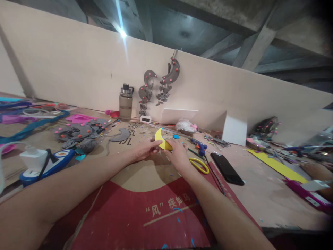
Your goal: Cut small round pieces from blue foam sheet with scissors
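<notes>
Both my hands are closed on a yellow crescent-shaped cutout (158, 136), held just above the cardboard. My left hand (145, 148) pinches its left lower edge. My right hand (179, 155) grips the lower right end, with the fingers hiding part of it. Right beside my right hand lies a pair of scissors with yellow handles (207, 169), its blades mostly hidden. A small blue disc (176, 136) rests just beyond the hands. To the left, a grey crescent (122, 135) lies flat.
Red-and-tan cardboard (125, 222) covers the table under my arms. Rightward are a blue glue gun (202, 149) and black phone (227, 168). A bottle (125, 107) and hanging grey moon ornaments (173, 72) stand behind. A power strip (63, 160) is left; another person's arm (318, 172) shows right.
</notes>
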Available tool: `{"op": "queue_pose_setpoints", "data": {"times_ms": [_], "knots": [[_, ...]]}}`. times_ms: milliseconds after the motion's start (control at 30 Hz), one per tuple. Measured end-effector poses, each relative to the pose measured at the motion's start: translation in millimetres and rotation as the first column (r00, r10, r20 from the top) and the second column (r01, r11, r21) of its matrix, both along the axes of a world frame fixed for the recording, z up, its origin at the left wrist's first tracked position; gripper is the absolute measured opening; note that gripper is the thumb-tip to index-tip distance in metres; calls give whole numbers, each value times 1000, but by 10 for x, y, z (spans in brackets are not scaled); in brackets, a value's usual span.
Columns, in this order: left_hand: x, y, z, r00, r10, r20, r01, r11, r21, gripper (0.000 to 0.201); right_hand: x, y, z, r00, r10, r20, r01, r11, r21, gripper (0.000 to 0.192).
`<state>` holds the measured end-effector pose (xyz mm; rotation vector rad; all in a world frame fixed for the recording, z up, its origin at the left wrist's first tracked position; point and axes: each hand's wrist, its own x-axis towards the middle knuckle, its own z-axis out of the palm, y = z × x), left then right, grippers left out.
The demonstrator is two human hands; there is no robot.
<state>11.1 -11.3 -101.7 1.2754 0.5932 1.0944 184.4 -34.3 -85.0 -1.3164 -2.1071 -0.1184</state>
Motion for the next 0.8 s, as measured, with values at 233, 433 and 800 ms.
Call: {"op": "queue_pose_setpoints", "data": {"times_ms": [233, 433, 800], "knots": [[-2, 12, 29, 988, 3, 153, 0, 1000, -21, 48, 1, 24, 2, 998, 7, -58, -8, 1000, -29, 31], [-47, 66, -15, 987, -63, 150, 72, 996, -54, 47, -7, 40, -38, 983, 94, -155, -101, 994, -37, 45], [-95, 122, -20, 948, -28, 316, 51, 997, -64, 36, 5, 64, -61, 972, 163, -168, -164, 986, 10, 39]]}}
